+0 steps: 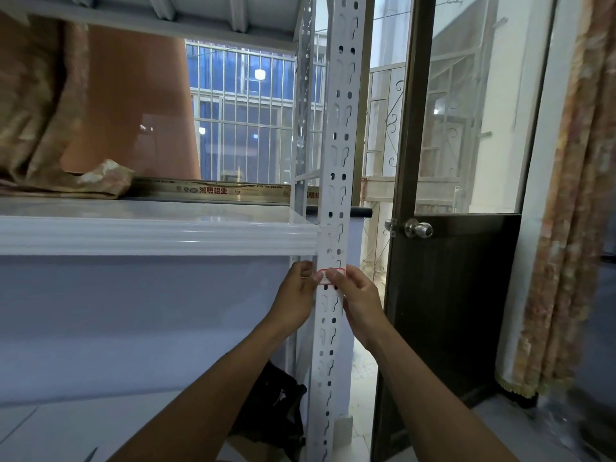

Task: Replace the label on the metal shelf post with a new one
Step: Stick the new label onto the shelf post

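At the left, the white shelf (150,235) joins the metal shelf post (336,161). Just below that joint the left hand (298,291) curls in, its thumb tip touching the left end of the red-bordered label (339,271), which lies across the post's front face over the punched slots. Whether this is the old label or the new one cannot be told. The right hand (355,298) meets it from the other side, thumb on the label's middle and fingers curled at the post's right edge, so both hands seem to be pinching the label rather than lying loose. If it is being peeled, a sharp pull could tear the paper and leave scraps behind. If it is being stuck on, it could set crooked or crease where the slots give no backing, and the thumbs hide its edges. The door (443,295), near the right forearm, may cramp that arm.
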